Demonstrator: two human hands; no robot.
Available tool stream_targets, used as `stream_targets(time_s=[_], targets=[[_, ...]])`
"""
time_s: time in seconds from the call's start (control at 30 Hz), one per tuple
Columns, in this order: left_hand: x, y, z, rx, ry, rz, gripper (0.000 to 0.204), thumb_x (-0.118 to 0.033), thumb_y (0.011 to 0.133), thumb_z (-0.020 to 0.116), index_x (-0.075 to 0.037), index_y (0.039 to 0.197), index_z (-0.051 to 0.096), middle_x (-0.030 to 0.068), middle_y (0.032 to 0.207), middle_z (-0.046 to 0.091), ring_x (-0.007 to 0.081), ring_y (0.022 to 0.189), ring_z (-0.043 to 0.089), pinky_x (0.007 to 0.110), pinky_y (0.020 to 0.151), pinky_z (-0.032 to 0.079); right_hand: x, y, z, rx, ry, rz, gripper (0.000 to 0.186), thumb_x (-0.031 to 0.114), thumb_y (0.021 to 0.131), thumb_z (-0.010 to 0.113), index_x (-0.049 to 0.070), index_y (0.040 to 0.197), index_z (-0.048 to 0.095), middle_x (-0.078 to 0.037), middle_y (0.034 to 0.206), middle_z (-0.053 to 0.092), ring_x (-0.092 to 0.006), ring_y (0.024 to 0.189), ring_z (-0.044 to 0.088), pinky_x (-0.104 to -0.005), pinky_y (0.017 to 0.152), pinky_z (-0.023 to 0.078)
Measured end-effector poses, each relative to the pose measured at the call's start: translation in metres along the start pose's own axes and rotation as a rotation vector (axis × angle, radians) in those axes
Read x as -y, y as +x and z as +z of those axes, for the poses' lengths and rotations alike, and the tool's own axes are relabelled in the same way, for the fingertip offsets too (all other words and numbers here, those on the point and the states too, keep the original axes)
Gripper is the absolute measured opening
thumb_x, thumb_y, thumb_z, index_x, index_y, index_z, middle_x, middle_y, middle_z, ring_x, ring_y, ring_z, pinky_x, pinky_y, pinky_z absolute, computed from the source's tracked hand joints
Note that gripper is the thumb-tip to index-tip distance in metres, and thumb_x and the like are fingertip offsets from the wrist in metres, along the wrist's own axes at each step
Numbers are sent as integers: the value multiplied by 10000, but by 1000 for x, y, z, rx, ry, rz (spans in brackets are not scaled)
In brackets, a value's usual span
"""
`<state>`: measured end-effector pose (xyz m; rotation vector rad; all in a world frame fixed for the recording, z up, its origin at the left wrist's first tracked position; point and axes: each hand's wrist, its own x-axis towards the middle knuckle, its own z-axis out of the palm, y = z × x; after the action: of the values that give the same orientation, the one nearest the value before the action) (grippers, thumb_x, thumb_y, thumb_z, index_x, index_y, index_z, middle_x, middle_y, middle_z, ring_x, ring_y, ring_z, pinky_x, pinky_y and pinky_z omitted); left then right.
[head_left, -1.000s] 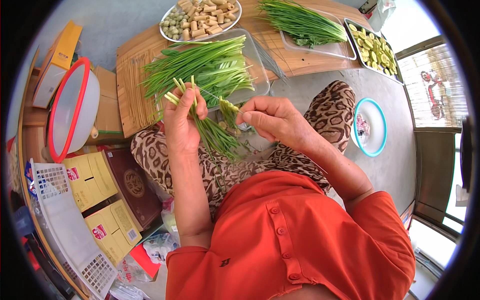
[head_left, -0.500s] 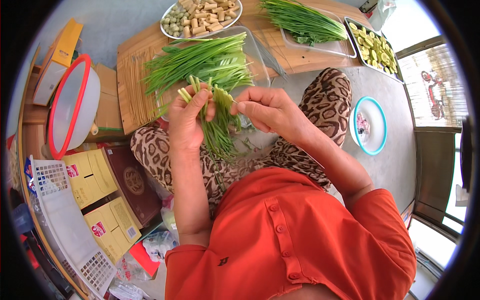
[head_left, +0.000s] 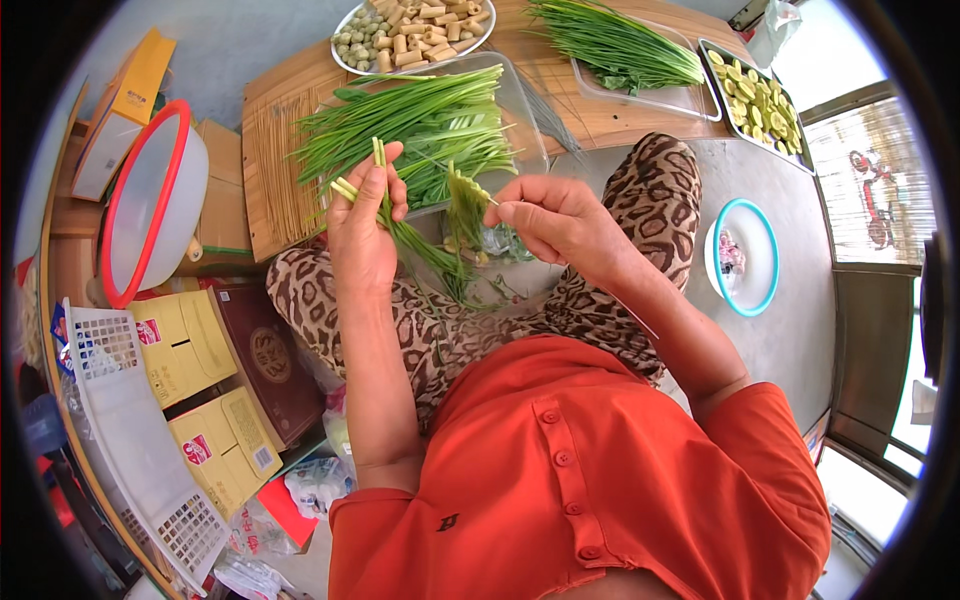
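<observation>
Green stalks (head_left: 427,249) are clamped in the left grip (head_left: 366,224); to their right, a skewer (head_left: 491,200) of folded greens (head_left: 466,210) is pinched in the right grip (head_left: 555,220).

Bright, with white glare at right

The stalks (head_left: 428,247) are green, the shirt (head_left: 640,470) red-orange, the trousers (head_left: 655,215) leopard-print (dark brown on beige).

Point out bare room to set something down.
Floor lies bare between slice tray, blue-rimmed basin and right knee; so does a table strip between wires and right clear tray. Crowded: the table's left, with sticks, greens and plate.
</observation>
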<state>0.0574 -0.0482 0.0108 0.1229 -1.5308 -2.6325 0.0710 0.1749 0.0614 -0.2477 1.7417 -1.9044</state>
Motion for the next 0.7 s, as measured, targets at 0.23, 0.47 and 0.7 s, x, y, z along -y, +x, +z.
stream_targets(time_s=[0.23, 0.47, 0.7], targets=[[2, 1, 8, -12, -89, -9, 212, -180, 915, 631, 2, 1016, 595, 24, 801, 571, 112, 625, 508, 240, 521, 367, 0, -2, 6, 45, 20, 2, 183, 174, 960, 544, 13, 938, 628, 50, 550, 437, -32, 456, 360, -213, 419, 265], [4, 0, 10, 3, -108, -12, 159, -158, 914, 629, -24, 991, 591, 22, 788, 570, 110, 585, 492, 236, 491, 356, 1, -3, 5, 45, 26, 6, 187, 178, 960, 545, 10, 942, 625, 50, 553, 440, -32, 457, 366, -212, 419, 272], [1, -1, 7, 62, -113, -55, 146, -121, 877, 638, -51, 994, 585, 1, 821, 557, 72, 571, 429, 222, 485, 303, 1, -2, 5, 32, -3, 13, 189, 177, 959, 541, 8, 944, 624, 48, 555, 444, -34, 459, 371, -216, 424, 281]])
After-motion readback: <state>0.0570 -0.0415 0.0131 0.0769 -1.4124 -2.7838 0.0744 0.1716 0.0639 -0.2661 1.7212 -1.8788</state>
